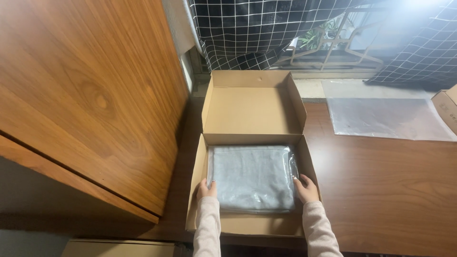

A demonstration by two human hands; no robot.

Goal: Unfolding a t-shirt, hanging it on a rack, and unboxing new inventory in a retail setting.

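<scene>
A folded grey cloth in a clear plastic bag (252, 176) lies inside an open cardboard box (202, 157) on a wooden table. The box's lid (252, 112) is folded back flat behind it. My left hand (206, 189) grips the bag's left near edge, inside the box's left wall. My right hand (306, 189) grips the bag's right near edge by the right wall. Both sleeves are pale pink.
A tall wooden cabinet (85, 95) stands close on the left. An empty clear plastic bag (385, 116) lies flat on the table (390, 190) at the back right, beside the corner of another cardboard box (447, 107). Black checked curtains (247, 28) hang behind.
</scene>
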